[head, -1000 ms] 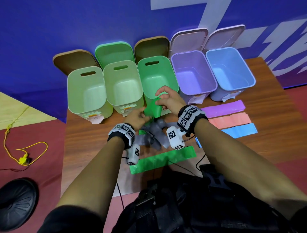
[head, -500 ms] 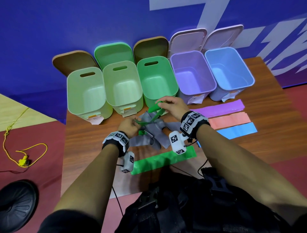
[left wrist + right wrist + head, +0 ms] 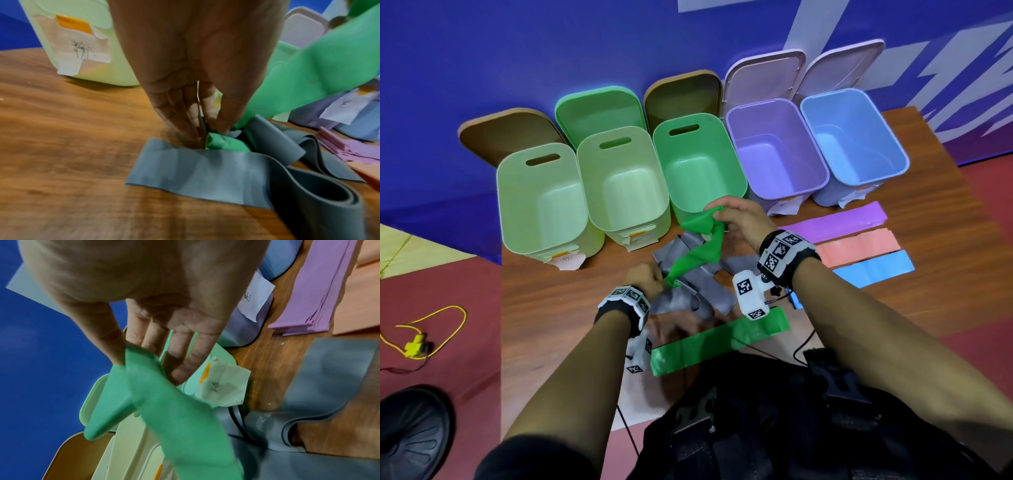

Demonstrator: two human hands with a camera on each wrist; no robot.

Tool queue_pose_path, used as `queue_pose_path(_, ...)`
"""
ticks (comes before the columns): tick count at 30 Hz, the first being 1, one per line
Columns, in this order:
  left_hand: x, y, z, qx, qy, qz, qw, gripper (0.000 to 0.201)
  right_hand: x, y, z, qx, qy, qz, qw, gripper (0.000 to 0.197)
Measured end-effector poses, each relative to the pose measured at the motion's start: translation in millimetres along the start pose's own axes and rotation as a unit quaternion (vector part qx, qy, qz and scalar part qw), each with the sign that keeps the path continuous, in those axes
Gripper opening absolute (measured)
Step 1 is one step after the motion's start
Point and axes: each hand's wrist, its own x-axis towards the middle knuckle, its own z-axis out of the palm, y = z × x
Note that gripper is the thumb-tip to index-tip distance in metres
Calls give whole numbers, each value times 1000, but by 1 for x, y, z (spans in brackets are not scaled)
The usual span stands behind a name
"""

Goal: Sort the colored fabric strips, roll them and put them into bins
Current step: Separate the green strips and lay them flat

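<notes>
A green fabric strip (image 3: 698, 250) is stretched in the air between both hands, above a loose pile of grey fabric strips (image 3: 690, 291) near the middle of the wooden surface (image 3: 558, 308). The right hand (image 3: 743, 219) pinches the strip's upper end between thumb and forefinger, with the remaining fingers (image 3: 180, 363) extended, just in front of the mid-green plastic bin (image 3: 698, 164). The left hand (image 3: 645, 279) pinches the strip's lower end with fingertips (image 3: 191, 126) pointed down, touching the grey pile at the surface.

Five open plastic bins stand in a row along the far edge of the surface: two pale green bins (image 3: 541, 198) at the left, the mid-green bin, a purple bin (image 3: 774, 150) and a light blue bin (image 3: 856, 133) at the right. Their lids lean upright behind them.

A second green strip (image 3: 719, 339) lies flat near the near edge. Toward the right edge, a purple strip (image 3: 835, 222), a salmon-pink strip (image 3: 859, 246) and a light blue strip (image 3: 876, 272) lie flat, side by side. Paper labels (image 3: 224, 386) are taped to the bin fronts; the writing is not legible.
</notes>
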Motion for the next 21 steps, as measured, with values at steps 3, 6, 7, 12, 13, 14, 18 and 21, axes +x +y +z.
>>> queue_pose_path(3,10,-4,5,-11,-31,5,999,11,7,0,1,17,-3,15,1000,15)
queue_pose_path(6,16,-3,8,-24,-28,3,999,23,15,2,-1,18,-4,28,999,15)
queue_pose_path(7,18,-1,8,-18,-25,6,1000,24,17,3,-1,16,-2,32,999,15)
queue_pose_path(12,19,8,9,24,-40,20,999,17,17,1,1,3,-10,42,999,17)
queue_pose_path(13,17,9,8,32,-38,23,998,19,17,1,1,3,-11,42,999,17)
queue_pose_path(14,15,9,7,33,-42,16,998,19,16,1,0,1,-11,42,999,17)
queue_pose_path(18,16,10,4,2,-63,20,998,19,17,1,-3,-2,-1,39,999,15)
queue_pose_path(21,22,-3,3,-73,-51,41,995,27,19,3,-3,-8,0,34,999,16)
